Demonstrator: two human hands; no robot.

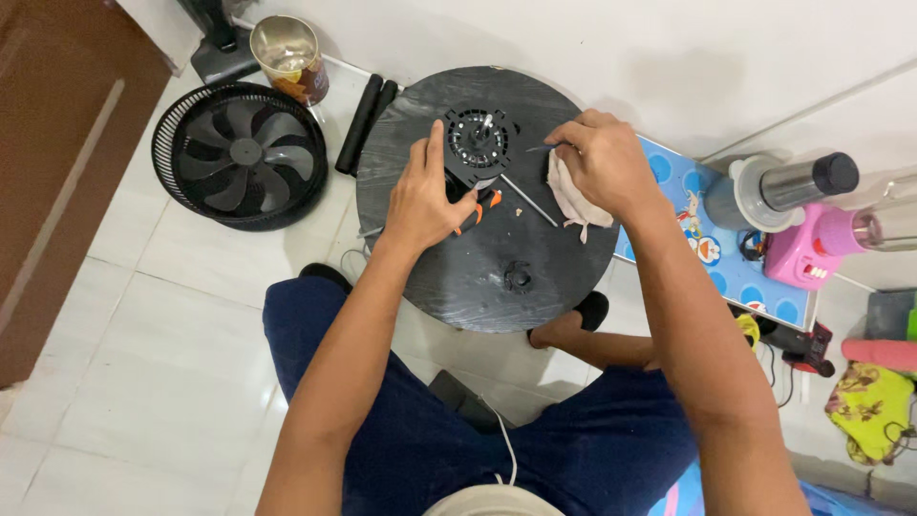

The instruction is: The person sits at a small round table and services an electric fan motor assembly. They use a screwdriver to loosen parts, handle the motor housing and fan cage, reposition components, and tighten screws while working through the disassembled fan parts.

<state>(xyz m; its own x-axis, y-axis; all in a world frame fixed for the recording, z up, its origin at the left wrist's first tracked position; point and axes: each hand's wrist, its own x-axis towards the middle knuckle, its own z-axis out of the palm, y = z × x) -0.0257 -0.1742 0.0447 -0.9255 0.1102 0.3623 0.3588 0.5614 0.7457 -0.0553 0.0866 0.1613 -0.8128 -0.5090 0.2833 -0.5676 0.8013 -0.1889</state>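
Black vented motor (pixel 477 141) steadied by left hand (pixel 427 199); right hand (pixel 602 162) clutches cloth (pixel 573 201)

To my left on the white tiled floor (pixel 191 287) lies a black fan grille with its blades (pixel 241 155), flat on the floor. Just beyond it stands an open metal can (pixel 289 57), and two black cylinders (pixel 366 122) lie side by side against the edge of the round table. On my right sits a low blue table with cartoon prints (pixel 726 263), carrying a steel blender jar (pixel 778 186) and a pink appliance (pixel 812 250). Further right lies a yellow patterned cloth (pixel 869 406), possibly a bag; I can't tell.
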